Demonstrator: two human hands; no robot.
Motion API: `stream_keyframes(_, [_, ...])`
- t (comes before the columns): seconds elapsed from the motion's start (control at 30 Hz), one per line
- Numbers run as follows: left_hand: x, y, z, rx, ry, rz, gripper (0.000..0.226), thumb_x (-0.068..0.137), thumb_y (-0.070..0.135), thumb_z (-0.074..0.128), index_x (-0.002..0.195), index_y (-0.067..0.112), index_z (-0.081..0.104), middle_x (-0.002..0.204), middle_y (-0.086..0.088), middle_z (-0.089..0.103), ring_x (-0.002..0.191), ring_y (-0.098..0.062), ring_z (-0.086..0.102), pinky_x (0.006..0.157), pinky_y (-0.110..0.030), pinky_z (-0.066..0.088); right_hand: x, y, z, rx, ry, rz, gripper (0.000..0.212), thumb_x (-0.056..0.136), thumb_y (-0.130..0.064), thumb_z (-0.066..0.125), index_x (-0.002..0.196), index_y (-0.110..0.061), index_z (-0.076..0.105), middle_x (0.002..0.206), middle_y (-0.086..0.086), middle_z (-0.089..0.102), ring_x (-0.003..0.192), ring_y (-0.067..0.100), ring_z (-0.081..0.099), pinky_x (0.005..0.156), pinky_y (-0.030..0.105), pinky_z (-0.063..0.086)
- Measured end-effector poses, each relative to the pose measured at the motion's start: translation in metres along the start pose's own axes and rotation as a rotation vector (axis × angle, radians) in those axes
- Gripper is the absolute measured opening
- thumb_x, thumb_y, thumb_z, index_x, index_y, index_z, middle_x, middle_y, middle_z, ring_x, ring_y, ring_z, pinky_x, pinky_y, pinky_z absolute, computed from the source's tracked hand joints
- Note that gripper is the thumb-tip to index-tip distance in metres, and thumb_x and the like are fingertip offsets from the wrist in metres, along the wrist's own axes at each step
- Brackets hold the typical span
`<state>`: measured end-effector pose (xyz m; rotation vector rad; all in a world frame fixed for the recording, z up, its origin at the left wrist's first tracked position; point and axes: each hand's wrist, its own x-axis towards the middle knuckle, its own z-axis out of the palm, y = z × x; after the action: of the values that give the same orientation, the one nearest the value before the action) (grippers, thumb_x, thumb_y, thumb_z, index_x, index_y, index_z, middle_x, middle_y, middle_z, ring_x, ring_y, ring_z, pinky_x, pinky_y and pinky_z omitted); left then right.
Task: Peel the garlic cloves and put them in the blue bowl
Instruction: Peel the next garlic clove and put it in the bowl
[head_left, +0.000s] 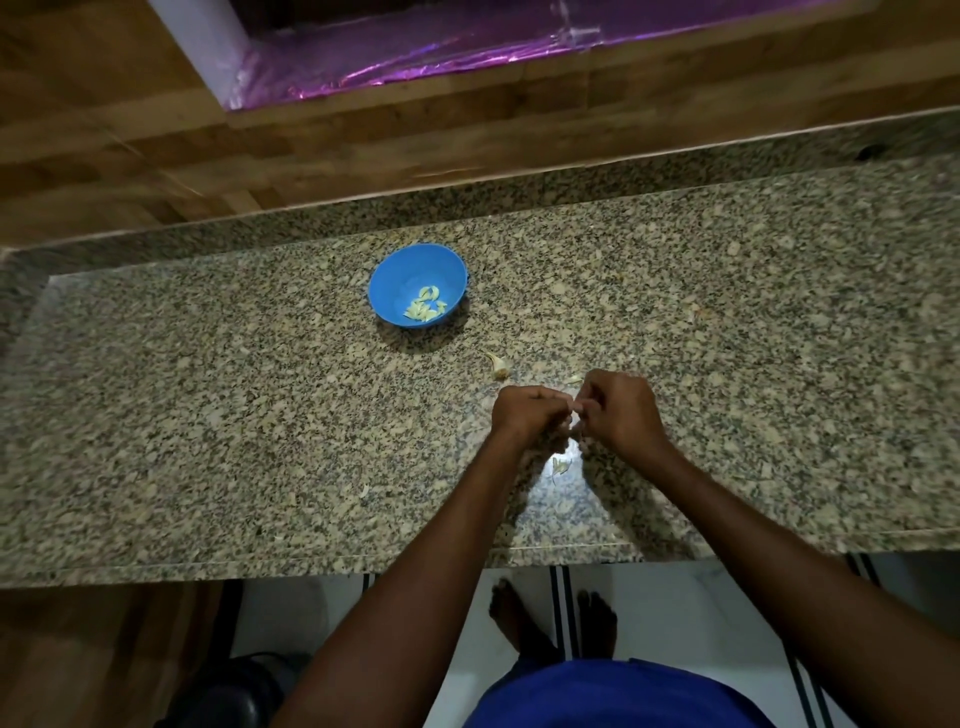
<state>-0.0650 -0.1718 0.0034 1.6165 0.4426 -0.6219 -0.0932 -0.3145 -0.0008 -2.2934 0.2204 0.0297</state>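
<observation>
Both hands meet over the granite counter (208, 415). Going left to right: the blue bowl (387, 283) with peeled cloves (426, 307) sits well beyond them to the left; the left hand (527, 413) and right hand (618, 410) touch, fingers curled, pinching a garlic clove (575, 425) between them. Another clove (497, 366) lies just beyond, and peel scraps (560, 466) lie just below.
</observation>
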Motion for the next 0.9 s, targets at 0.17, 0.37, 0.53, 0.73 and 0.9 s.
stream_keyframes(0.17, [0.002,0.012,-0.004,-0.017,-0.033,-0.275,0.023,0.084,-0.004,0.059,0.061,-0.001,0.057,0.055,-0.015,0.056,0.052,-0.023,0.05,0.052,-0.027,0.053,-0.019,0.004,0.004,-0.326,-0.104,-0.318,0.028,0.073,-0.007,0.077,0.08,-0.016,0.051,0.075,0.003,0.061,0.067,0.026,0.057,0.058,0.028,0.03])
stream_keyframes(0.37, [0.006,0.02,-0.018,0.118,-0.109,-0.091,0.013,0.085,-0.009,0.064,0.074,-0.004,0.068,0.06,-0.019,0.063,0.042,-0.021,0.059,0.047,-0.028,0.056,-0.017,0.01,0.0,0.315,-0.08,0.185,0.025,0.09,0.012,0.052,0.076,-0.001,0.068,0.064,0.016,0.069,0.05,0.024,0.066,0.049,0.036,0.06])
stream_keyframes(0.53, [0.005,-0.006,-0.01,0.404,-0.022,0.173,0.008,0.087,-0.003,0.068,0.085,-0.002,0.076,0.072,-0.022,0.07,0.062,-0.028,0.068,0.067,-0.04,0.061,-0.008,0.006,-0.003,0.667,-0.155,0.481,0.017,0.095,0.013,0.052,0.084,0.008,0.064,0.078,0.031,0.068,0.059,0.033,0.066,0.049,0.047,0.06])
stream_keyframes(0.73, [-0.003,-0.011,-0.006,0.31,-0.036,0.284,0.017,0.089,-0.001,0.066,0.091,0.012,0.077,0.072,-0.014,0.074,0.06,-0.023,0.07,0.06,-0.037,0.063,0.0,0.016,-0.004,0.54,-0.19,0.36,0.01,0.092,0.001,0.066,0.085,0.007,0.068,0.07,0.022,0.072,0.055,0.029,0.07,0.061,0.042,0.059])
stream_keyframes(0.9, [-0.007,-0.002,-0.001,0.165,-0.003,0.267,0.007,0.08,0.005,0.081,0.087,0.004,0.078,0.074,-0.018,0.074,0.06,-0.023,0.069,0.063,-0.038,0.063,0.003,0.01,-0.008,0.363,-0.178,0.209,0.012,0.091,-0.007,0.071,0.083,0.001,0.068,0.062,0.012,0.071,0.052,0.024,0.069,0.05,0.031,0.057])
